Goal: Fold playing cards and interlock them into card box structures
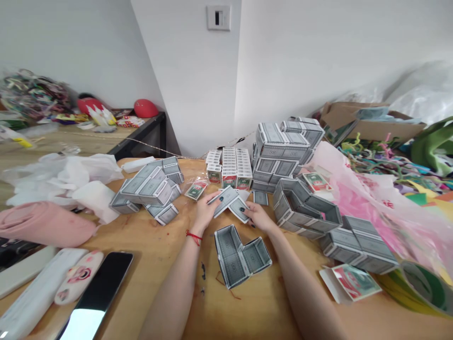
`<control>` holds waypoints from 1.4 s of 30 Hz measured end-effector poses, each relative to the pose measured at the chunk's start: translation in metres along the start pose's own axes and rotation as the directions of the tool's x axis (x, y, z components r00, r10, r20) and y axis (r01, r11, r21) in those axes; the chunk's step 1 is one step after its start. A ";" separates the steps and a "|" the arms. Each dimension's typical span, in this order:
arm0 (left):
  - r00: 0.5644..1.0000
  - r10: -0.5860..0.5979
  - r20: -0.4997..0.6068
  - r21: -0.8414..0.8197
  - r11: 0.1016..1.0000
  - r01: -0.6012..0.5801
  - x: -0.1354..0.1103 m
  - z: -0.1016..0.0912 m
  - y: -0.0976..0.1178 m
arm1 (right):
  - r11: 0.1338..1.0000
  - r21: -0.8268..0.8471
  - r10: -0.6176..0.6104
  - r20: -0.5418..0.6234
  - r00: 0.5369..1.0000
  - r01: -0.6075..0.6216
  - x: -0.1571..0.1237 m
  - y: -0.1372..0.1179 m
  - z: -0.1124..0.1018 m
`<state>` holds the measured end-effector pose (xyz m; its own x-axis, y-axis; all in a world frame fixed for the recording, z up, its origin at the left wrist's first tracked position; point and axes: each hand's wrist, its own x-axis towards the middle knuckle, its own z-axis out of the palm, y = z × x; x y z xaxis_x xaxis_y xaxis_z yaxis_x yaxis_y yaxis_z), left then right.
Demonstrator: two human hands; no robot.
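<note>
A: Gripping two grey packs (229, 203) at centre frame, both hands are closed on them. The left hand (204, 213) pinches the upper one, the right hand (259, 218) the lower, thumb on top.

B: Are the packs touching?

A: Overlapping, yes, held over the desk (159, 245). Just below them an open carton (240, 255) lies flat on the wood.

B: And further back?

A: Stacks (283, 146) rise right of centre, and a phone (101, 288) sits at the lower left.
</note>
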<state>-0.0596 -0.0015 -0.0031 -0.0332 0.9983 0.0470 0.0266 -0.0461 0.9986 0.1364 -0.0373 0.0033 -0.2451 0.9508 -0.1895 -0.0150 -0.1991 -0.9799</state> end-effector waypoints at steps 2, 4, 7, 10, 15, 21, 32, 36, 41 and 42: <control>1.000 0.015 -0.001 0.032 0.999 -0.015 -0.001 0.000 0.001 | 1.000 -0.007 -0.004 -0.006 1.000 0.004 0.001 0.001 0.000; 1.000 0.026 -0.001 0.056 0.998 -0.026 -0.001 0.001 0.003 | 1.000 -0.011 -0.006 -0.004 1.000 0.006 0.002 0.002 -0.001; 1.000 0.028 0.008 0.073 0.997 -0.028 -0.002 0.001 0.005 | 1.000 -0.018 -0.004 0.001 1.000 0.004 0.002 0.003 -0.001; 1.000 0.021 0.016 0.072 0.997 -0.022 -0.003 0.002 0.007 | 1.000 -0.015 -0.002 -0.003 1.000 0.002 0.002 0.003 -0.001; 0.999 0.026 0.030 0.083 0.996 -0.028 -0.006 0.003 0.012 | 1.000 -0.019 -0.008 -0.013 1.000 0.008 0.001 0.002 0.001; 0.997 0.039 0.065 0.121 0.992 -0.046 -0.007 0.005 0.016 | 0.998 -0.055 -0.041 -0.052 0.998 0.038 0.000 0.001 0.005; 0.993 0.061 0.096 0.101 0.992 -0.071 -0.008 0.005 0.016 | 0.997 -0.032 -0.076 -0.038 0.996 0.074 -0.001 0.000 0.006; 0.992 0.055 0.117 0.106 0.992 -0.068 -0.008 0.005 0.017 | 0.995 -0.042 -0.088 -0.024 0.996 0.087 -0.001 0.000 0.006; 0.987 0.020 0.162 0.165 0.985 -0.047 -0.008 0.005 0.014 | 0.995 -0.058 -0.080 -0.029 0.996 0.079 0.001 0.003 0.005; 0.986 0.020 0.168 0.170 0.984 -0.049 -0.008 0.006 0.014 | 0.995 -0.058 -0.081 -0.026 0.996 0.079 0.001 0.003 0.005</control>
<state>-0.0534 -0.0102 0.0107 0.1355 0.9888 0.0619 0.1979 -0.0882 0.9762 0.1315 -0.0383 0.0001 -0.2183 0.9695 -0.1111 0.0216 -0.1090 -0.9938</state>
